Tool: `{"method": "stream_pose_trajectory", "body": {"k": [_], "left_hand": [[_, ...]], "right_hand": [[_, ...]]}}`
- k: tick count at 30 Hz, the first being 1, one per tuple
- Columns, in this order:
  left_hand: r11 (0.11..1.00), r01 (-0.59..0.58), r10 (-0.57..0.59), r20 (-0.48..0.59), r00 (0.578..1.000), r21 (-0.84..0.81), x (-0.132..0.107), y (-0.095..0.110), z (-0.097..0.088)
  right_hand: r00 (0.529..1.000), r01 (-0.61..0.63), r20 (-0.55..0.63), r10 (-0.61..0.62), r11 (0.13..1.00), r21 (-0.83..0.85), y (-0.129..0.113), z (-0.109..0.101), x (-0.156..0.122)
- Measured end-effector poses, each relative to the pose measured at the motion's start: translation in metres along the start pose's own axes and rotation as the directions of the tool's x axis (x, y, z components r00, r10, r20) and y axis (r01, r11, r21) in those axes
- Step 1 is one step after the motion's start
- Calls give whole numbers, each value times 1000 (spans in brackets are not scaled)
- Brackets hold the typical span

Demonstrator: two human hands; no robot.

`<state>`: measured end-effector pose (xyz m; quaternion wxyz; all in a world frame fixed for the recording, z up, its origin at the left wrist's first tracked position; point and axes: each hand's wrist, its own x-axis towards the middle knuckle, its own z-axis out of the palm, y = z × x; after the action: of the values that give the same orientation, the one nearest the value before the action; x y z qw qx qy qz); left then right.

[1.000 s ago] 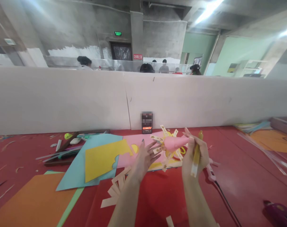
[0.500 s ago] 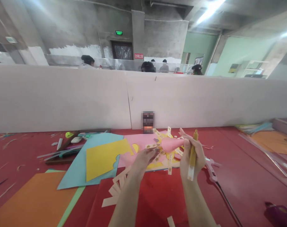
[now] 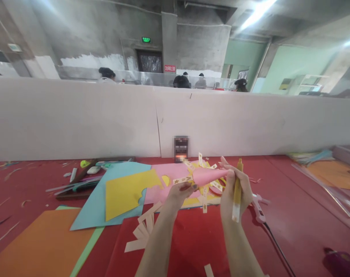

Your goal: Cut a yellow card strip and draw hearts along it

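Between my hands is a pink paper cone (image 3: 205,176) lying on its side, its narrow end to the right. Cream paper strips (image 3: 205,200) with gold letters and stars fan out around its wide end, with yellow paper behind them. My left hand (image 3: 179,195) pinches the craft at its wide end, by the strips; its fingertips are partly hidden. At the cone's tip, my right hand (image 3: 238,186) grips with thumb and finger. That same hand also holds a gold marker (image 3: 237,190), tilted nearly upright against the palm.
Blue card (image 3: 91,215) and yellow card (image 3: 125,196) lie left, near orange paper (image 3: 42,238). Plain cream strips (image 3: 137,244) rest on a red sheet (image 3: 198,242). A glue gun (image 3: 259,209) with a cord lies right. A phone-like blurred device (image 3: 181,148) leans on the white partition (image 3: 76,119).
The cone and its strips have shifted slightly left and turned a little about the cone. Both hands keep their hold, and the marker stays in my right hand.
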<state>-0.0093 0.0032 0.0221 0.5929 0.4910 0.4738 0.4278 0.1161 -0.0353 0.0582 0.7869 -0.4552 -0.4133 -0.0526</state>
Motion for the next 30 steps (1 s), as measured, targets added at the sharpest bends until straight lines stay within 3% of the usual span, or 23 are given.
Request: {"method": "stream_pose_trajectory", "body": {"k": [8,14,22,30], "left_hand": [[998,-68,68,-60,996,-1,0,2,3],[993,-104,100,-94,991,-46,1,0,2],[984,-112,90,-153,984,-139,5,1,-3],[995,-91,83,-145,986,-50,-2,7,4]], "right_hand": [[985,-162,-70,158,986,-51,10,-4,8],[978,-203,-52,201,978,-42,12,-4,7],[986,-156,-61,154,987,-28,7,-2,9],[991,-128,39,128,992,6,4,-3,7]]}}
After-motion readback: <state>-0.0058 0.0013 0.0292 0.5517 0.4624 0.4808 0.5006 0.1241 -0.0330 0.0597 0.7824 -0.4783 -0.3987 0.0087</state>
